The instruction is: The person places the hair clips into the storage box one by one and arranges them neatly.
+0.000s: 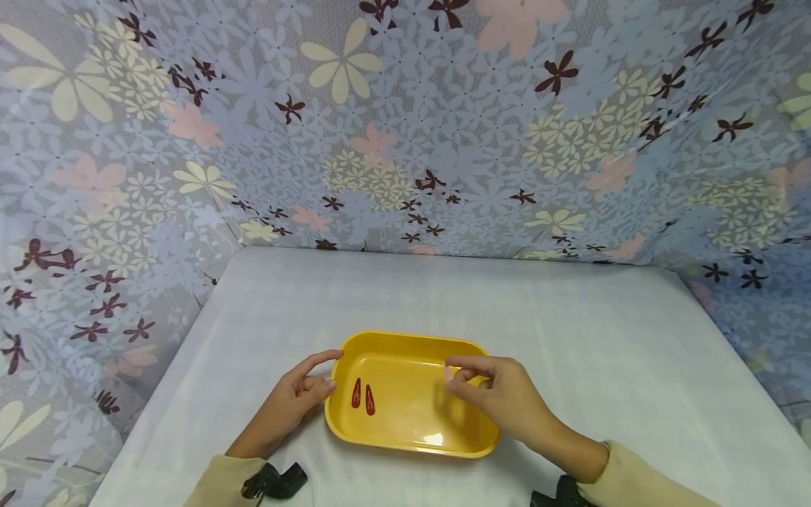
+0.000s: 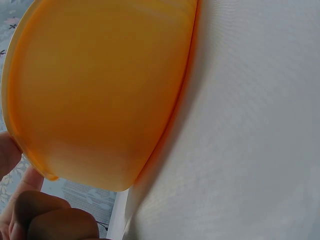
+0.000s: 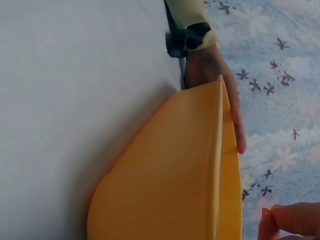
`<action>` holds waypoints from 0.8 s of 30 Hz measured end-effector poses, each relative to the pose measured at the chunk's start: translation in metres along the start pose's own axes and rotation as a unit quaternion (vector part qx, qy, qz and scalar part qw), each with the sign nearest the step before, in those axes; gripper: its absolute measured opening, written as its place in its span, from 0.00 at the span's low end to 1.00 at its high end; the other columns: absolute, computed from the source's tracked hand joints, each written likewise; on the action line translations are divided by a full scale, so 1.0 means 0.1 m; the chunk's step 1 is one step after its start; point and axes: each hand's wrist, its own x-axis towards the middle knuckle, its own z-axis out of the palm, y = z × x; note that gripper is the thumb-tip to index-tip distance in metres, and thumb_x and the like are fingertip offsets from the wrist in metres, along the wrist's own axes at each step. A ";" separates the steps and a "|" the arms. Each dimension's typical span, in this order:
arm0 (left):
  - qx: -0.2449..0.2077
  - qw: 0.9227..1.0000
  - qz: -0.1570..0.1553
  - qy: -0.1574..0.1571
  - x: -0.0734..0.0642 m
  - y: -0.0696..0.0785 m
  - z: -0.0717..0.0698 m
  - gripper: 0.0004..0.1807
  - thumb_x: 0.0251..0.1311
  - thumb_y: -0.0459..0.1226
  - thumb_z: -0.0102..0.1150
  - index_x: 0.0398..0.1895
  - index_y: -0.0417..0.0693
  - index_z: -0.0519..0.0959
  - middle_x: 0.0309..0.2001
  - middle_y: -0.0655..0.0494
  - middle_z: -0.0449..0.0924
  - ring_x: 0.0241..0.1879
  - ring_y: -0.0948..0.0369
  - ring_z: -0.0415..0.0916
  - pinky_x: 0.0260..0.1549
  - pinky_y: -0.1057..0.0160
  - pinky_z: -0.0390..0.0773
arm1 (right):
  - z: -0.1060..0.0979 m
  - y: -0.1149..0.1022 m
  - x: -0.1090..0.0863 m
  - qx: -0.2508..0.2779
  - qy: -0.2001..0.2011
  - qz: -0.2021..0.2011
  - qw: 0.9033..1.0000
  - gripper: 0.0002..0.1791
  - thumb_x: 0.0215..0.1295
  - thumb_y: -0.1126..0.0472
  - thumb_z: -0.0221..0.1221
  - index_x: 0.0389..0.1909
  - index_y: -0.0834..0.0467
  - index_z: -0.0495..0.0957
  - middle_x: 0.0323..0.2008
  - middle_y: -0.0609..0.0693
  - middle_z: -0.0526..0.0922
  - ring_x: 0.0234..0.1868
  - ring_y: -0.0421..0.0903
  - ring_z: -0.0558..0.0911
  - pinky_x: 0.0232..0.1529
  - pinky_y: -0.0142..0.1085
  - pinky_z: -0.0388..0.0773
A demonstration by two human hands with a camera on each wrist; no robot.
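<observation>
Two red hair clips (image 1: 363, 398) lie side by side on the left part of the floor of a yellow tray (image 1: 405, 446). My right hand (image 1: 500, 391) is over the tray's right side, pinching a slim pink hair clip (image 1: 447, 371) between thumb and forefinger. That clip is seen nearly edge-on and partly covered by the fingertips. At the tray's left end, my left hand (image 1: 294, 398) touches the rim with forefinger and thumb spread apart, its other fingers bent. In the left wrist view the tray's outer wall (image 2: 105, 95) fills much of the picture beside those fingertips.
The tray stands on a table covered with a white cloth (image 1: 589, 338). Behind and at the sides hangs a flowered cloth (image 1: 431, 127). Black straps with camera mounts (image 1: 274, 482) sit at both wrists, near the table's front.
</observation>
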 end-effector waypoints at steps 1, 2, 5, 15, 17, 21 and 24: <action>0.000 1.000 -0.001 0.000 0.00 0.00 0.00 0.27 0.74 0.40 0.58 0.74 0.54 0.67 0.18 0.53 0.64 0.16 0.60 0.58 0.19 0.68 0.64 | 0.01 0.00 0.00 -0.001 -0.002 0.000 1.000 0.18 0.62 0.54 0.73 0.52 0.53 0.87 0.33 0.45 0.85 0.15 0.36 0.64 0.20 0.29 0.65; 0.001 1.000 -0.003 0.000 0.00 0.00 0.00 0.27 0.74 0.40 0.58 0.74 0.53 0.67 0.18 0.53 0.64 0.16 0.60 0.58 0.19 0.68 0.64 | 0.03 -0.01 0.01 -0.003 -0.004 0.002 1.000 0.18 0.61 0.54 0.73 0.52 0.52 0.87 0.33 0.44 0.85 0.16 0.37 0.65 0.21 0.29 0.66; 0.001 1.000 -0.006 0.001 0.00 0.00 -0.01 0.27 0.74 0.41 0.58 0.74 0.53 0.67 0.19 0.54 0.64 0.17 0.61 0.58 0.20 0.68 0.64 | 0.08 -0.01 0.02 -0.010 -0.014 0.006 1.000 0.18 0.62 0.54 0.72 0.52 0.52 0.87 0.32 0.43 0.85 0.20 0.39 0.71 0.24 0.30 0.69; 0.004 1.000 -0.003 0.001 0.00 0.00 -0.01 0.27 0.74 0.40 0.58 0.74 0.53 0.68 0.18 0.56 0.64 0.17 0.63 0.59 0.20 0.68 0.64 | 0.28 -0.03 0.05 0.000 -0.070 -0.014 0.997 0.19 0.64 0.58 0.69 0.52 0.62 0.86 0.29 0.44 0.84 0.14 0.35 0.57 0.16 0.28 0.56; 0.004 1.000 -0.004 0.000 0.00 0.00 -0.01 0.27 0.74 0.40 0.58 0.74 0.53 0.67 0.18 0.56 0.64 0.17 0.63 0.59 0.20 0.68 0.64 | 0.31 -0.04 0.05 -0.003 -0.079 -0.010 0.997 0.19 0.65 0.58 0.69 0.53 0.63 0.85 0.30 0.43 0.84 0.15 0.35 0.58 0.16 0.28 0.56; 0.005 1.000 -0.006 0.003 0.00 0.00 -0.01 0.27 0.74 0.41 0.59 0.73 0.54 0.68 0.18 0.56 0.64 0.17 0.63 0.59 0.20 0.68 0.64 | 0.35 -0.07 0.08 -0.011 -0.080 -0.005 0.997 0.19 0.65 0.56 0.70 0.53 0.61 0.85 0.30 0.42 0.84 0.19 0.37 0.65 0.17 0.29 0.59; 0.006 1.000 -0.007 0.004 0.01 0.00 -0.01 0.27 0.74 0.41 0.59 0.73 0.54 0.68 0.18 0.56 0.64 0.17 0.63 0.59 0.20 0.69 0.64 | 0.39 -0.07 0.11 -0.020 -0.078 -0.008 0.997 0.18 0.64 0.56 0.70 0.52 0.60 0.86 0.30 0.41 0.84 0.26 0.40 0.75 0.18 0.29 0.59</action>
